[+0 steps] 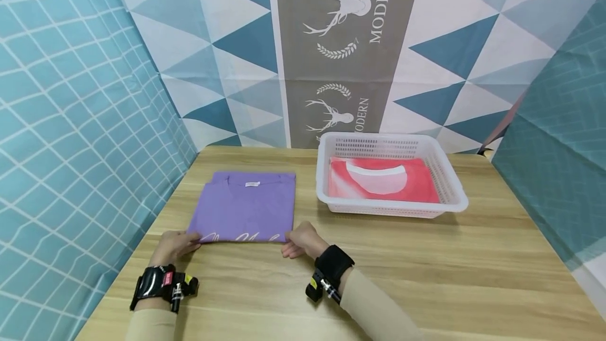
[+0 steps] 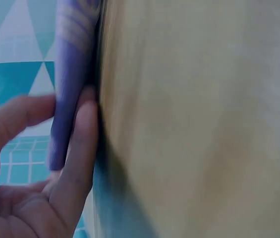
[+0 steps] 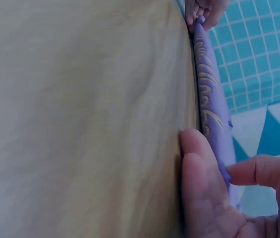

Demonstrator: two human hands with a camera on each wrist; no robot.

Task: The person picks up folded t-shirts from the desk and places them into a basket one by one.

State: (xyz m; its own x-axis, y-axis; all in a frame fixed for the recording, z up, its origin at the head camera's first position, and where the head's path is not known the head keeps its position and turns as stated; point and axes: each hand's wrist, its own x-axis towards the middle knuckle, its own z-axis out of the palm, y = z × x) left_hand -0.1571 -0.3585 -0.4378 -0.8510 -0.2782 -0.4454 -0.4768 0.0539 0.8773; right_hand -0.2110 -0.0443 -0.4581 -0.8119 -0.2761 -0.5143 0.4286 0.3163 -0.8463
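A folded purple T-shirt (image 1: 246,207) lies on the wooden table, its neckline with a white label at the far side and pale lettering along the near fold. My left hand (image 1: 174,246) pinches its near left corner; in the left wrist view the thumb is on top of the purple cloth (image 2: 71,84) and the fingers (image 2: 83,134) lie under it. At the near right corner my right hand (image 1: 305,241) pinches the same fold. The right wrist view shows the right thumb (image 3: 256,170) on the shirt, with the fingers beneath, close to the tabletop.
A white plastic basket (image 1: 393,208) stands to the right at the back of the table (image 1: 450,267), holding a folded red and pink cloth (image 1: 421,180). Patterned curtains (image 1: 236,41) hang behind, and blue tiled-print cloth (image 1: 71,93) hangs along the left side.
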